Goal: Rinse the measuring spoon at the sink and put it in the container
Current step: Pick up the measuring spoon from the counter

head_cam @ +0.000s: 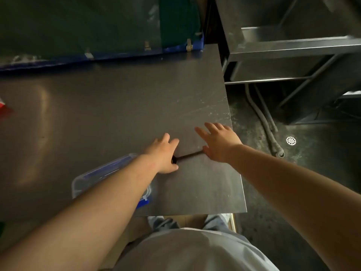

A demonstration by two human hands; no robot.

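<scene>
A dark, thin measuring spoon lies flat on the steel table, between my two hands. My left hand hovers over the spoon's round bowl end with fingers spread; the bowl shows in the gap between thumb and forefinger. My right hand is spread flat near the table's right edge, its thumb at the tip of the handle. A clear plastic container with blue clips sits on the table, partly hidden under my left forearm. The steel sink stands at the upper right, across a gap.
A blue-rimmed bin lined with green plastic runs along the table's far edge. Right of the table the floor drops away, with hoses and a round floor drain. A red object shows at the left edge.
</scene>
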